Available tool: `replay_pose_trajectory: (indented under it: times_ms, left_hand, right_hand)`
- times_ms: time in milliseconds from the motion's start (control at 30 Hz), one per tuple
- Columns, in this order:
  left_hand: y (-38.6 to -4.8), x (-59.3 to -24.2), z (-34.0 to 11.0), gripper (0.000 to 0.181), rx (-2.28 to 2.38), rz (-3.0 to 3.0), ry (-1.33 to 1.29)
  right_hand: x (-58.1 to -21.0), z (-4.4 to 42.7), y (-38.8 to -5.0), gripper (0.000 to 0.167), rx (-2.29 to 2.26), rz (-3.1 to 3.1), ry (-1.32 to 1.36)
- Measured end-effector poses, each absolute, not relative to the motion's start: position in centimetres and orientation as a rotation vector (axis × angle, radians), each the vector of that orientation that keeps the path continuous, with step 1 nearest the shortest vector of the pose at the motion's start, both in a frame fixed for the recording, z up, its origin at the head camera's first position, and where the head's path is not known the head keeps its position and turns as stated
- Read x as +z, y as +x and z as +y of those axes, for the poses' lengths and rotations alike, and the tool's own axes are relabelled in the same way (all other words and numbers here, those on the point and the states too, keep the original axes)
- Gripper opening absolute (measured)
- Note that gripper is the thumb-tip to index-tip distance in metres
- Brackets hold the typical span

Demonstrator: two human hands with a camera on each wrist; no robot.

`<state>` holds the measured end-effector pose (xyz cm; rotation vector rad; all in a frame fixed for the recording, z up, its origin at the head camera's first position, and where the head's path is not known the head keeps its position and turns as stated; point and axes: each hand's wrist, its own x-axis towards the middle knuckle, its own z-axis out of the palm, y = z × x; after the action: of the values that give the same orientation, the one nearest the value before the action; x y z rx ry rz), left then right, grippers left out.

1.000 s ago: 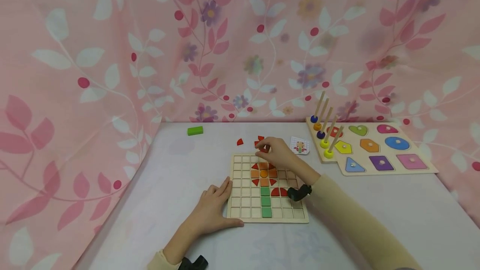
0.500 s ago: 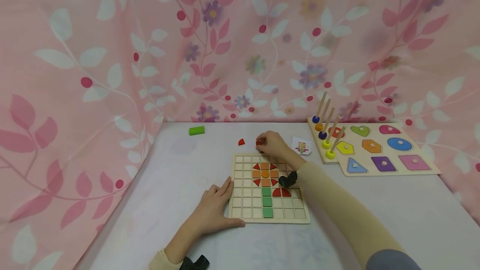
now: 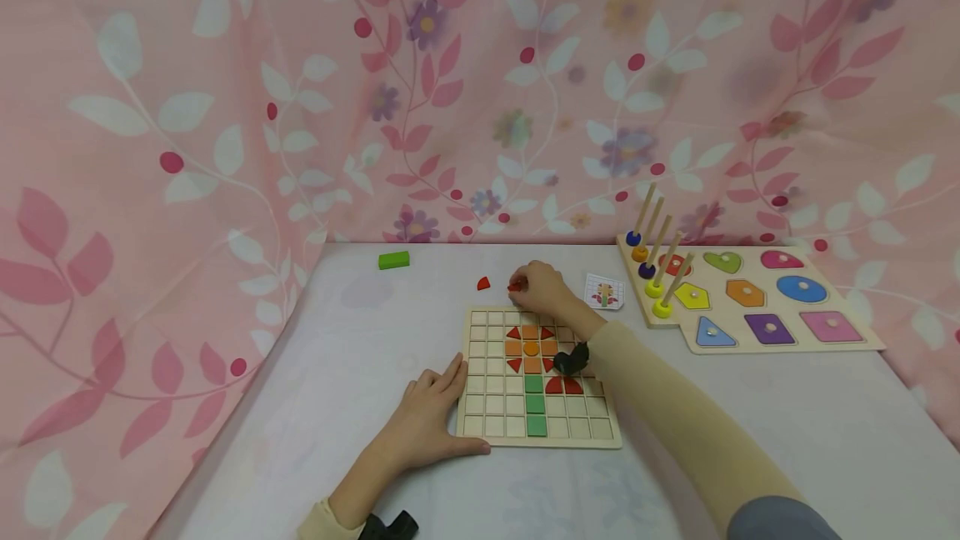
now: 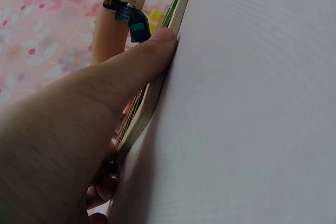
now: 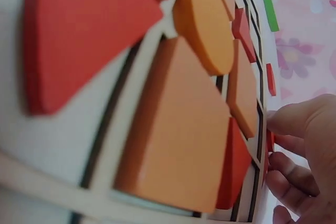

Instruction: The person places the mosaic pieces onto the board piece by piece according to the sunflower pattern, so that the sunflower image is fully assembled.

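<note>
A wooden grid board (image 3: 495,426) lies on the table, bearing orange squares, an orange disc (image 3: 532,348), red corner pieces and a column of green squares (image 3: 535,404). Two red quarter-circle pieces (image 3: 564,386) sit right of the column. My left hand (image 3: 423,419) rests against the board's near left corner, thumb (image 4: 149,59) along the front edge, other fingers by the left side. Just beyond the far edge, my right hand (image 3: 543,288) pinches a small red piece (image 5: 270,141), mostly hidden by the fingers. Left of it lies another red quarter-circle piece (image 3: 483,283).
A picture card (image 3: 604,292) lies right of my right hand. Further right stands a wooden shape puzzle (image 3: 720,282) with upright pegs and knobbed shapes. A green block (image 3: 393,260) lies at the back left. A floral curtain (image 3: 480,90) closes off the back.
My right hand has moved slightly left and away, to the loose red pieces behind the board, and now covers them. The left hand and board stay in place.
</note>
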<state>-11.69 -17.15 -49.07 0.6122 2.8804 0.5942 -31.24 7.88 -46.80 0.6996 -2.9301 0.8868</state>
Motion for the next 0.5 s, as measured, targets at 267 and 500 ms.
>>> replay_pose_trajectory:
  times_ms: [267, 500]
  left_hand:
    - [-11.69, -49.07, -17.20, 0.130, 0.598, 2.883, 0.611]
    - [-11.67, -49.09, -17.18, 0.130, 0.605, 2.884, 0.619]
  right_hand:
    - [-46.67, 7.92, -31.30, 0.026, 0.916, -2.932, 0.740]
    - [-46.90, 8.18, -31.34, 0.026, 0.943, -2.925, 0.750]
